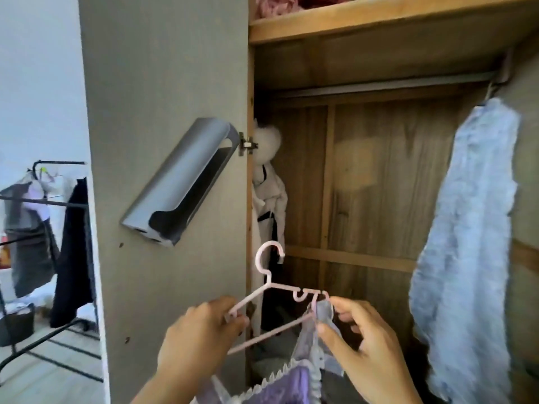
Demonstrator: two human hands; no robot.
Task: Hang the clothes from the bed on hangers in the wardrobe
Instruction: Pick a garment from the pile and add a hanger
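Observation:
A pale pink plastic hanger [269, 287] is held upright in front of the open wardrobe. My left hand [198, 336] grips its left shoulder end. My right hand [364, 342] pinches the strap of a lilac garment with white trim [294, 383] against the hanger's right end. The garment droops below the hanger to the frame's bottom edge. A metal rail [379, 83] runs across the wardrobe under the wooden shelf [379, 16]. A fluffy light-blue garment [466, 243] hangs from the rail at the far right.
The grey wardrobe door [163, 83] stands open on the left, with a silver holder [180, 182] fixed to it. A white garment [267, 185] hangs inside at the wardrobe's left. A black clothes rack [49, 205] with dark clothes stands at the far left.

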